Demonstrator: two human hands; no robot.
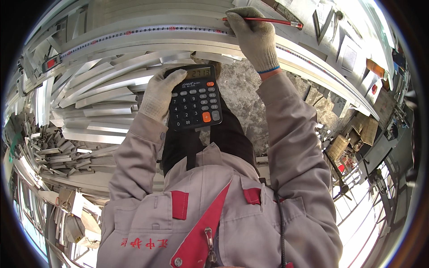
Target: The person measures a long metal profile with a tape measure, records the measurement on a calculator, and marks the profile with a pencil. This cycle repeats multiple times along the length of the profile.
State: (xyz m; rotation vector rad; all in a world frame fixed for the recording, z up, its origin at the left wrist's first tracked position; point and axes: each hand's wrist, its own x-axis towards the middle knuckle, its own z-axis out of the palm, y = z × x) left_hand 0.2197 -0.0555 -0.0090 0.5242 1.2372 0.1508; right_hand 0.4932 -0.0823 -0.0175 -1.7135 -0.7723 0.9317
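My left hand (161, 91), in a pale knitted glove, is closed on the left side of a black desk calculator (193, 100), thumb over the edge near its lit display. The calculator has dark keys and a few orange ones, and faces up above my legs. Higher up, my gloved right hand (252, 35) pinches a red pencil (268, 20), its tip pointing left and its other end to the right. That hand is over a long pale metal profile, on which a tape measure's white blade (178, 28) lies stretched out. The tape's red and black case (51, 63) is at the left end.
Stacked pale metal strips (103, 85) lie to the left, with short offcuts (67, 154) heaped below them. Papers (348, 53) and a brown box-like piece (374, 68) are at the upper right. Cardboard boxes (362, 129) stand at the right.
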